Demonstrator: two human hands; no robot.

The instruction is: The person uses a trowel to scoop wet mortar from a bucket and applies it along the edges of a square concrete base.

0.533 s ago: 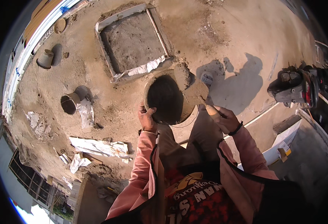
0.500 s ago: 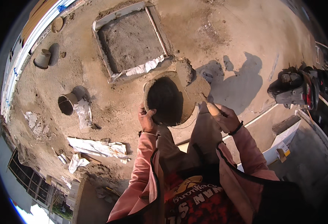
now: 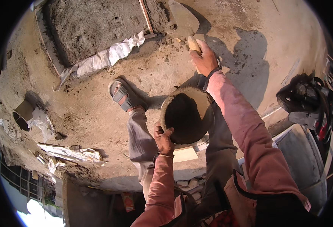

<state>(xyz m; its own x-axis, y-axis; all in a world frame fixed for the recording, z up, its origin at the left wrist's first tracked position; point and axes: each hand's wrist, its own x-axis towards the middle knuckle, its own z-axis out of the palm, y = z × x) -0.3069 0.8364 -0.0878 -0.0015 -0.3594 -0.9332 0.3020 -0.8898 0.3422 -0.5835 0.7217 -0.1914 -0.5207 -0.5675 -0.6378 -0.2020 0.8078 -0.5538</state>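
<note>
My left hand (image 3: pixel 164 140) is closed on the left rim of a round, mortar-smeared bucket (image 3: pixel 205 109), held in front of my legs with its opening facing up. Deep shadow hides most of the inside. Reaching forward, my right hand (image 3: pixel 206 59) grips a trowel by its wooden handle (image 3: pixel 194 44). The trowel's broad pale blade (image 3: pixel 183 18) points away from me, low over the ground beside the frame's near right corner. Whether the blade touches the ground, I cannot tell. Grey wet mortar (image 3: pixel 98 26) fills the square frame (image 3: pixel 49 49) at the upper left.
Crumpled white sheeting (image 3: pixel 111 55) lines the frame's near edge. My sandalled foot (image 3: pixel 121 94) stands between frame and bucket. A second bucket (image 3: pixel 22 113) lies tipped at the left, near a sheeting-wrapped strip (image 3: pixel 71 153). A dark motorcycle-like object (image 3: pixel 303 96) stands at the right.
My right hand and the trowel have moved forward, away from the bucket, and the mortar lump beside the bucket is gone from there. The bucket has shifted right and nearer; my left foot now shows.
</note>
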